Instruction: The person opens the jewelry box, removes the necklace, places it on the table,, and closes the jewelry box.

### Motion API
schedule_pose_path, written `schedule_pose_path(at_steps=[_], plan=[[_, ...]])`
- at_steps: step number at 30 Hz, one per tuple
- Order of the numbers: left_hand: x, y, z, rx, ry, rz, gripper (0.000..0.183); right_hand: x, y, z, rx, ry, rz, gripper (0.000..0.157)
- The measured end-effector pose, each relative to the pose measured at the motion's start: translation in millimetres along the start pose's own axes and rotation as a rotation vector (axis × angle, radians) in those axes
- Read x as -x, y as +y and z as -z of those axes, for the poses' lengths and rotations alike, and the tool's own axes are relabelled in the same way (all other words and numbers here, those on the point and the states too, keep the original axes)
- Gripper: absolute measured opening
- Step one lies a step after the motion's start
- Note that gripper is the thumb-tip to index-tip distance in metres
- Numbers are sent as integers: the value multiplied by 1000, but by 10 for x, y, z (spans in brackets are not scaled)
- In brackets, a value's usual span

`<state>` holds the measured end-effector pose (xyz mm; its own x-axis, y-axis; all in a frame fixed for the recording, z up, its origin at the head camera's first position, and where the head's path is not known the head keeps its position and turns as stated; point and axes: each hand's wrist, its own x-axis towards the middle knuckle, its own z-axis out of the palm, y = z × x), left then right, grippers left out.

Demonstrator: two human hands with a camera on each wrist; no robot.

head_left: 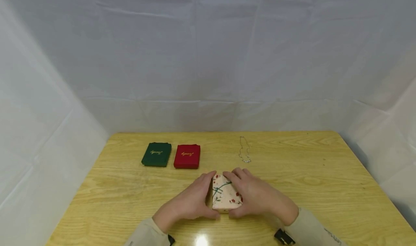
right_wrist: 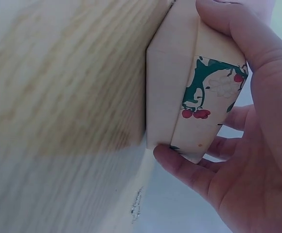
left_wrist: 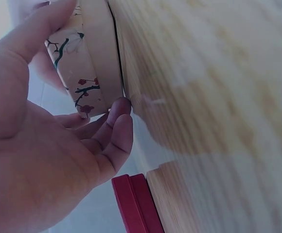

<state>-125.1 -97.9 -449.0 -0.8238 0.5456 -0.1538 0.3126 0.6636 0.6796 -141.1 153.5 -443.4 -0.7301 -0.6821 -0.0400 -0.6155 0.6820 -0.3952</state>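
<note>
You have the angular cream box printed with red blossoms and green branches (head_left: 225, 197) between both hands, set near the front of the pale wood-grain counter (head_left: 292, 177), its underside on or very close to the wood. Your left hand (head_left: 191, 199) and right hand (head_left: 256, 195) each curl round one side, thumbs toward you and fingers toward the far end, so both grips are narrow and filled by the box. The right wrist view shows a seam between the printed upper part (right_wrist: 194, 90) and the plain lower band (right_wrist: 165, 92), with a fingertip at the band's corner. The step in hand looks like a steady two-sided grip, so press evenly from both sides and hold the box level; squeezing harder on one side could skew it or dent its walls. Mind which side of the seam each finger bears on, since the two parts may shift separately. Leave room beyond your fingertips: the flat square red box with gold lettering (head_left: 187, 156) lies beyond your left hand, the similar dark green box (head_left: 157, 154) beside it, and the thin silver-coloured chain (head_left: 247, 161) beyond your right.
</note>
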Motion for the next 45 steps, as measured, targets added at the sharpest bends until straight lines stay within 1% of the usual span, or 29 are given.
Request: schedule_pose_path(at_steps=[5, 11, 25, 27, 33, 38, 45], plan=[[-3, -2, 10, -13, 6, 11, 125, -13, 5, -13, 37, 14, 19, 106], [-17, -24, 27, -47, 18, -14, 121, -39, 28, -46, 86, 21, 35, 106], [-15, -24, 57, -43, 17, -11, 117, -72, 35, -57, 87, 3, 47, 107], [-17, -23, 52, -48, 18, -15, 117, -57, 53, -61, 81, -11, 36, 111], [-24, -20, 28, -57, 17, -9, 120, 60, 125, 2, 21, -70, -52, 123], [-28, -20, 35, -57, 14, 1, 119, 114, 181, 44, 10, -83, -52, 119], [-27, -5, 8, -59, 8, -5, 119, 144, 228, -10, 3, -65, -47, 115]])
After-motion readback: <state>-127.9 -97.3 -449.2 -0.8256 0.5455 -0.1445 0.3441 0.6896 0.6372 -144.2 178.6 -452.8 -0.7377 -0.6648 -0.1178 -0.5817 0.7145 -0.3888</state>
